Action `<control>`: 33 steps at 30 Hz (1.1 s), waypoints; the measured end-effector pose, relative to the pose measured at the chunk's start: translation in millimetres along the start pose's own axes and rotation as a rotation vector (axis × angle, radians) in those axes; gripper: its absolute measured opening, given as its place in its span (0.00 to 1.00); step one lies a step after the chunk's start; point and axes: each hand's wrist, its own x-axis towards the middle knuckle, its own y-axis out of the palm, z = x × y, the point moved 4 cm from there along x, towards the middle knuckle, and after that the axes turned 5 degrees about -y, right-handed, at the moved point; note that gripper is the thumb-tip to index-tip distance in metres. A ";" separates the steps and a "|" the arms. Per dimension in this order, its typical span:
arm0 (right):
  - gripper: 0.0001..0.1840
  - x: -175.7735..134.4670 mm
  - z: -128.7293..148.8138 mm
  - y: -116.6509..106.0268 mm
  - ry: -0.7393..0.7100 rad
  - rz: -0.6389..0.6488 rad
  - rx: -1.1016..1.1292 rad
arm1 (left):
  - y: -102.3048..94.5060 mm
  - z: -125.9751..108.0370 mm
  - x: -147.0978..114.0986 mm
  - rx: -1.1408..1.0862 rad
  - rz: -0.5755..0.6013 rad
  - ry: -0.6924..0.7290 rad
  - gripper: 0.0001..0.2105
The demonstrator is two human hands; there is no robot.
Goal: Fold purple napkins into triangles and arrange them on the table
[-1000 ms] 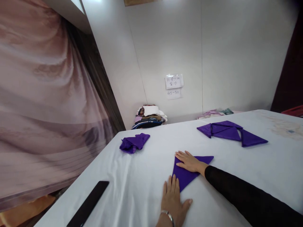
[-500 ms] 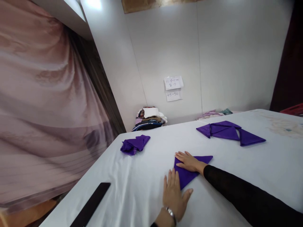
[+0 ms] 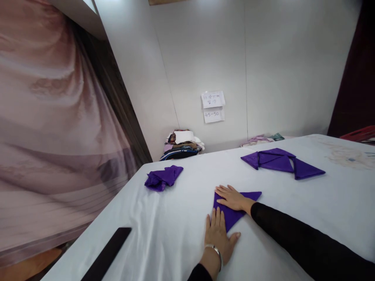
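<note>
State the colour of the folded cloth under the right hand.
The folded cloth is purple, best seen in the head view.

Beneath my fingers, the flat folded cloth triangle [image 3: 231,218] is plain deep purple. The same purple colours the crumpled cloth bundle [image 3: 168,176] on my left and the row of folded cloth triangles [image 3: 275,162] on my right. My long fabric sleeves [image 3: 295,234] are black, and my narrow metal bracelet [image 3: 217,251] is silvery. I see a white, faintly shiny tablecloth [image 3: 172,242] with a pale beige flower pattern towards its far right, and a long black flat strip [image 3: 108,251]. The draped curtain [image 3: 52,117] is dusty pink, greyer lower down; two white paper sheets [image 3: 213,100] carry dark handwriting.
</note>
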 end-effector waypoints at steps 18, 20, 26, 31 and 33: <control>0.34 -51.1 -31.7 -12.9 0.119 -0.099 -0.070 | 2.5 6.1 -10.6 -0.038 0.015 -0.017 0.36; 0.36 -57.8 -50.1 -13.6 0.205 -0.092 -0.083 | 5.6 6.7 -9.4 -0.025 0.013 -0.019 0.36; 0.37 -71.1 -104.1 -25.4 0.336 -0.129 -0.135 | 3.6 6.9 -10.5 -0.027 0.020 -0.019 0.35; 0.35 -79.2 -118.4 -38.4 0.497 -0.119 -0.182 | 0.3 6.8 -12.5 -0.046 0.008 -0.021 0.36; 0.34 -74.7 -102.6 -43.5 0.493 -0.153 -0.205 | 2.3 7.2 -11.6 -0.042 -0.003 -0.019 0.36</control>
